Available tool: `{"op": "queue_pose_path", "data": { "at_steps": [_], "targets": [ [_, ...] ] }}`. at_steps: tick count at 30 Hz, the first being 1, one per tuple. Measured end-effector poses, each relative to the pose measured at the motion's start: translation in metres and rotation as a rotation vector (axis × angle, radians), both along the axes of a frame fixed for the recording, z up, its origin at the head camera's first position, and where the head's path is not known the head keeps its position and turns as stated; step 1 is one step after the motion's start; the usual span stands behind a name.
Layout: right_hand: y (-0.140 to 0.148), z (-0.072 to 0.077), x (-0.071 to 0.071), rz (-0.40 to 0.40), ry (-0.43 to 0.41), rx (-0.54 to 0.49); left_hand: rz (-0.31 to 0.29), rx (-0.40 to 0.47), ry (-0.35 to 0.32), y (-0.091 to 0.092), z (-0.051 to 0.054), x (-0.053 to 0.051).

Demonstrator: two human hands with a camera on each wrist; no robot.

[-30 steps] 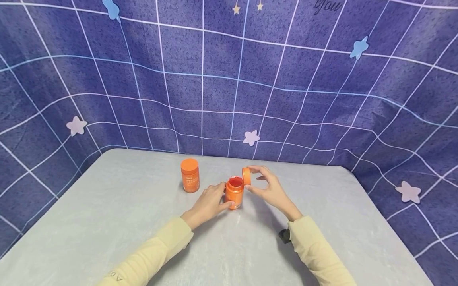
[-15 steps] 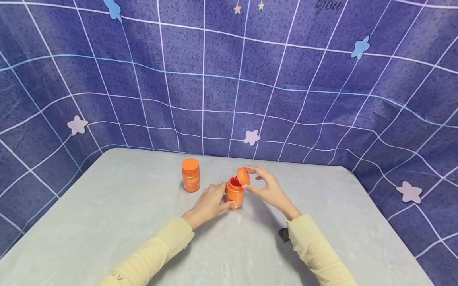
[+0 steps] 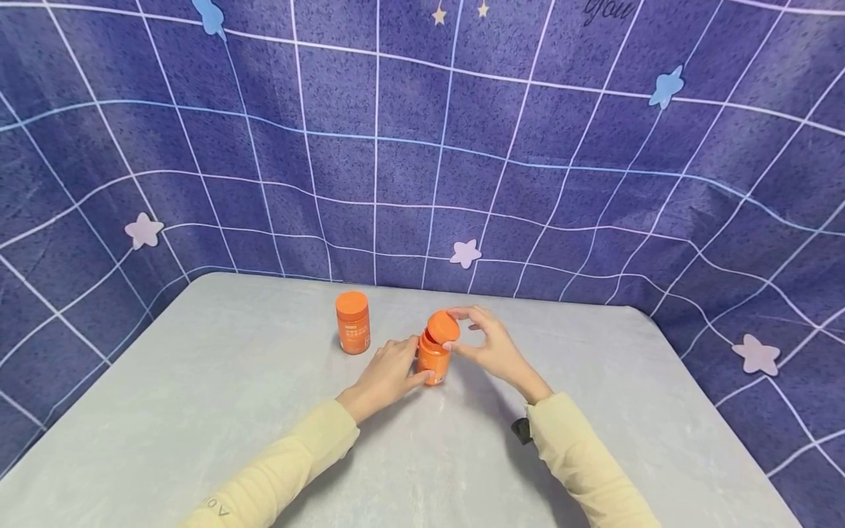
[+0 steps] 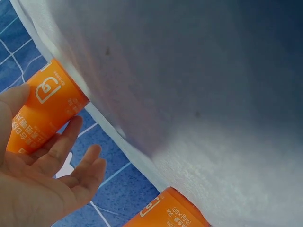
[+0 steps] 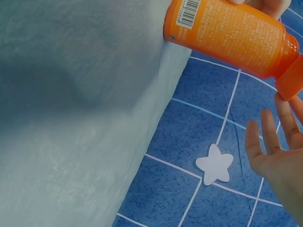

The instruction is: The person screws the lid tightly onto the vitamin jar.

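Observation:
An orange bottle (image 3: 433,362) stands upright on the table, its mouth partly uncovered. My left hand (image 3: 389,372) grips its body from the left, thumb at the front; the left wrist view shows the thumb and fingers around the labelled bottle (image 4: 47,106). My right hand (image 3: 495,350) pinches the orange lid (image 3: 444,327), which tilts over the bottle's mouth. In the right wrist view the lid (image 5: 289,80) sits aslant at the threaded neck (image 5: 288,47), fingertips on its edge. A second orange bottle (image 3: 353,324) with its lid on stands left of my left hand.
The pale grey table (image 3: 198,381) reaches back to a blue curtain (image 3: 409,169) with white grid lines and stars. In the left wrist view the second bottle (image 4: 170,210) shows at the bottom edge.
My right hand has tipped the lid from standing on edge beside the bottle's mouth to leaning over it, moving slightly left. My left hand keeps its grip on the bottle.

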State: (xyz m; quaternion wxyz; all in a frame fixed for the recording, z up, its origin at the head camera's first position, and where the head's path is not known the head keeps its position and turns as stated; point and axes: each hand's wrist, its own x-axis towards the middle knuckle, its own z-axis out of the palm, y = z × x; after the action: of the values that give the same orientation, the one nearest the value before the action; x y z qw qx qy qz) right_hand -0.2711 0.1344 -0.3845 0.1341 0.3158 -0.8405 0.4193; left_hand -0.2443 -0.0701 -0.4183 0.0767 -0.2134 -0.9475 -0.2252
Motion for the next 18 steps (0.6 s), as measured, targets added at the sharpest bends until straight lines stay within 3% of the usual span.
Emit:
{"op": "queue_pose_path", "data": {
  "at_steps": [12,18],
  "targets": [
    [-0.004,-0.002,-0.001,0.041,-0.002,-0.007,-0.010,0.014,0.041,0.000,-0.002,-0.001],
    [-0.009,0.015,0.013,0.055,-0.014,0.007,-0.011,0.018,0.033,0.000,-0.002,-0.001]
  ]
}}
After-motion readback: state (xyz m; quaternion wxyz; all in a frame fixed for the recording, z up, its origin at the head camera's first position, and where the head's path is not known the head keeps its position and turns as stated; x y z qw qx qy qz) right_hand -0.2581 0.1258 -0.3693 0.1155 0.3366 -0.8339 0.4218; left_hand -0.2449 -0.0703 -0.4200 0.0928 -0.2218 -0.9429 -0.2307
